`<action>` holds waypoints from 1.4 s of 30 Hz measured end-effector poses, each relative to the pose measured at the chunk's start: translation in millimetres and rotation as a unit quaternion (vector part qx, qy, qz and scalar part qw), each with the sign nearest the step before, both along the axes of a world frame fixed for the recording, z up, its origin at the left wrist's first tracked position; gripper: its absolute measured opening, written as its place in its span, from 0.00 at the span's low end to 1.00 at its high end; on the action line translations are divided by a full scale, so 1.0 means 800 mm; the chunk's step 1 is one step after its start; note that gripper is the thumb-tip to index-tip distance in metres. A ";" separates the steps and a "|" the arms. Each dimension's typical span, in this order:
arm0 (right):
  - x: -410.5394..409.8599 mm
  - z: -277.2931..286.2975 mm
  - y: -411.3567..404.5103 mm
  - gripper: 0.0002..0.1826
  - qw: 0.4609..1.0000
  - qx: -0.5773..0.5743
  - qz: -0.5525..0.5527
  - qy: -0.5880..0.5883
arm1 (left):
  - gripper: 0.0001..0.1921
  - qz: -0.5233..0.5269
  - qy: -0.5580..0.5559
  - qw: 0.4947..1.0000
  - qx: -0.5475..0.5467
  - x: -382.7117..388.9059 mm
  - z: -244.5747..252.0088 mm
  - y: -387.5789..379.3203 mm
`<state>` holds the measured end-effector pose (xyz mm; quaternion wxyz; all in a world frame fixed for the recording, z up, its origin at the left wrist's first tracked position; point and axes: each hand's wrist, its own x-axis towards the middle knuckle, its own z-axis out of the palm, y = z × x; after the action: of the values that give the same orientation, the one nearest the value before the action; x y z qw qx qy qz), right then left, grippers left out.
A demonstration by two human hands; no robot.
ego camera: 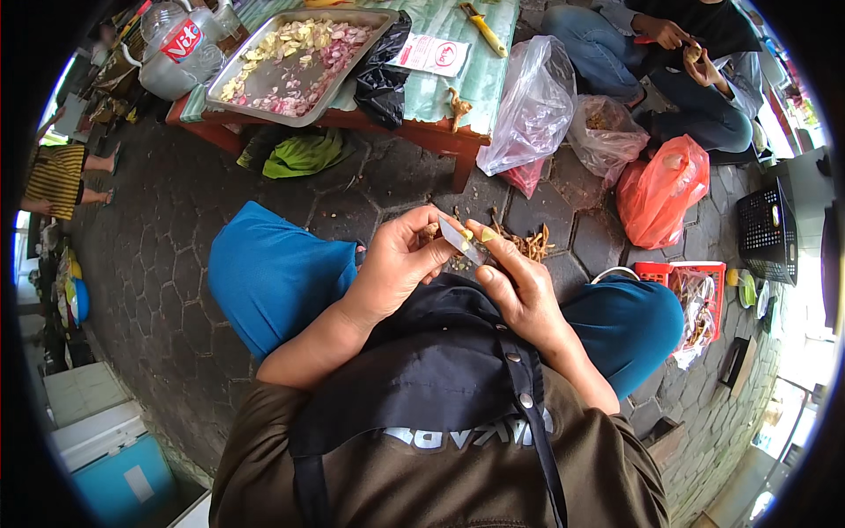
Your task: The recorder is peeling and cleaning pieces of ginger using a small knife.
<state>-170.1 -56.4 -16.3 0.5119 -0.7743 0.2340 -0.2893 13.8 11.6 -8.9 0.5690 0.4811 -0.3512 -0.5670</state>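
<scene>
Both hands meet above my lap, over a black apron. My left hand [404, 254] has its fingers closed round a small brown root piece [429, 231], perhaps ginger or a similar rhizome. A flat metal blade [460, 241] slants between the two hands; its handle is hidden, so which hand holds it is not plain. Small pale yellow bits [467, 236] cling to the blade. My right hand [515, 280] is at the blade's lower end, with a yellowish slice on its index finger. Beyond the hands, brown root pieces or peelings [531, 244] lie on the dark paving.
Ahead stands a low table [429, 99] with a metal tray [320, 109] of sliced pink and yellowish pieces, a yellow-handled peeler [487, 33] and a root piece [459, 109]. Plastic bags [667, 191] and a red basket [650, 269] are at the right. Another person sits at upper right.
</scene>
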 end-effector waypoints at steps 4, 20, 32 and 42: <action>-0.001 -0.005 -0.002 0.26 0.999 -0.048 -0.014 0.010 | 0.06 -0.002 0.011 1.000 -0.004 0.001 -0.002 0.000; -0.001 0.008 -0.001 0.29 0.976 -0.182 -0.061 0.105 | 0.06 -0.013 0.111 0.994 -0.008 -0.001 -0.009 0.002; -0.001 0.007 0.000 0.28 0.991 -0.103 -0.036 0.080 | 0.05 -0.008 0.113 0.993 -0.010 0.000 -0.003 0.002; -0.005 0.012 -0.003 0.22 0.964 0.267 0.020 0.007 | 0.06 -0.008 -0.032 0.999 -0.022 -0.001 0.006 0.001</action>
<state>-174.2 -58.5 -6.3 0.7037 -0.6163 0.2908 -0.2009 12.8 12.2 -4.1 0.5634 0.4837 -0.3856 -0.5477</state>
